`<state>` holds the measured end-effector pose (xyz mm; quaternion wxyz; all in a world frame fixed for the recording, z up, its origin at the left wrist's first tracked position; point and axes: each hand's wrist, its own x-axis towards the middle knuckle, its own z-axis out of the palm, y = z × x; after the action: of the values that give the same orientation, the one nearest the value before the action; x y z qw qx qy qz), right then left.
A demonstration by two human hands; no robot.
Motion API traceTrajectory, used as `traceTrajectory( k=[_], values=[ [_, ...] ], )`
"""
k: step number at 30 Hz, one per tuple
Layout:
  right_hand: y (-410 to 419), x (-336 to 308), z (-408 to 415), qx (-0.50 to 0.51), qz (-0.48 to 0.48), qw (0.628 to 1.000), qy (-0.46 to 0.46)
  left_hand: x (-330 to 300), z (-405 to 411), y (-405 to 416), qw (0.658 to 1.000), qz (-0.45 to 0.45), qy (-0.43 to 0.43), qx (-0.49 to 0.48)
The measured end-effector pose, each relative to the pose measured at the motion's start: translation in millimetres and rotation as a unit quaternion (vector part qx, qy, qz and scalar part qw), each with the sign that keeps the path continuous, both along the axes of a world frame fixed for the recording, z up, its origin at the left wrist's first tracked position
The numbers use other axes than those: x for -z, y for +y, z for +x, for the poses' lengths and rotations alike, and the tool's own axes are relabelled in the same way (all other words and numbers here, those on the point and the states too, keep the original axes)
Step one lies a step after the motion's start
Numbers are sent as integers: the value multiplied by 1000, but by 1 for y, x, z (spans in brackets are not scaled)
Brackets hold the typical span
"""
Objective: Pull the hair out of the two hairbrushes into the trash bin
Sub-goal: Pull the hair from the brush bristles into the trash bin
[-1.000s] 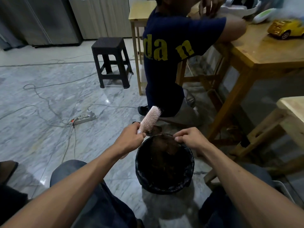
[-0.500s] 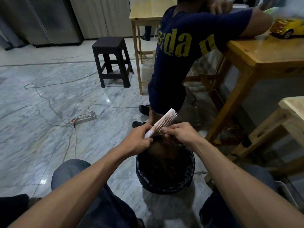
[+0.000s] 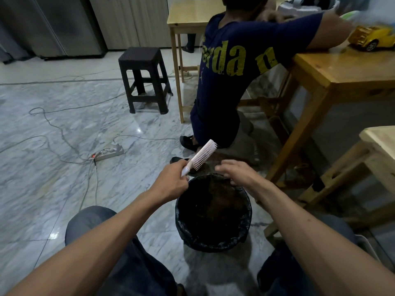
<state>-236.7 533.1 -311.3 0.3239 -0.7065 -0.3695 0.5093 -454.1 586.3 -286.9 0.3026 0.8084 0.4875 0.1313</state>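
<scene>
My left hand [image 3: 172, 182] grips the handle of a pale pink hairbrush [image 3: 201, 157], which tilts up and to the right with its bristles facing right. Below it stands a black-lined trash bin [image 3: 245, 227] on the floor between my knees, with dark brownish hair inside. My right hand [image 3: 236, 173] hovers over the bin's far rim, a little right of the brush, blurred, its fingers spread and pointing left. I cannot see any hair between its fingers. Only one brush is in view.
A person in a dark blue shirt [image 3: 233, 71] kneels just behind the bin, leaning on a wooden table [image 3: 342, 69] with a yellow toy car [image 3: 372, 37]. A black stool [image 3: 145, 80], a power strip [image 3: 109, 153] with cables, and another wooden table [image 3: 380, 144] stand around.
My right hand has come off the brush bristles and dropped toward the bin with fingers spread. The brush stays held in my left hand, tilted as before.
</scene>
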Motion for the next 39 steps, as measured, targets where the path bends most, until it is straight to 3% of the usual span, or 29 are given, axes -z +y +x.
traceTrajectory(
  k=[4, 8, 13, 16, 19, 21, 25, 30, 35, 39],
  values=[
    [6, -7, -3, 34, 36, 994, 98, 0, 1, -4, 999, 27, -12, 39],
    [6, -5, -8, 131, 107, 980, 102, 2, 2, -4, 998, 43, -1, 44],
    [-8, -4, 3, 167, 106, 979, 55, 5, -10, 6, 999, 41, 13, -26],
    [-15, -3, 12, 123, 61, 990, 6, 8, -15, 9, 999, 39, 16, -32],
    [-17, -8, 11, -21, -22, 998, -61, 8, -12, 7, 999, 45, 20, -17],
    [-12, -9, 6, -44, -14, 996, -78, 6, -8, 6, 999, 50, 21, -7],
    [3, -17, -3, 85, 87, 992, 37, 1, -3, 1, 996, 75, 29, 27],
    [9, -15, 0, 93, 86, 981, 149, 2, -2, -1, 990, 114, 34, 74],
    [10, -4, -8, 179, 94, 979, 43, 9, -1, -2, 986, 110, 54, 116],
    [7, -6, -13, 233, 138, 957, -104, 11, 8, -8, 964, 194, 154, 98]
  ],
)
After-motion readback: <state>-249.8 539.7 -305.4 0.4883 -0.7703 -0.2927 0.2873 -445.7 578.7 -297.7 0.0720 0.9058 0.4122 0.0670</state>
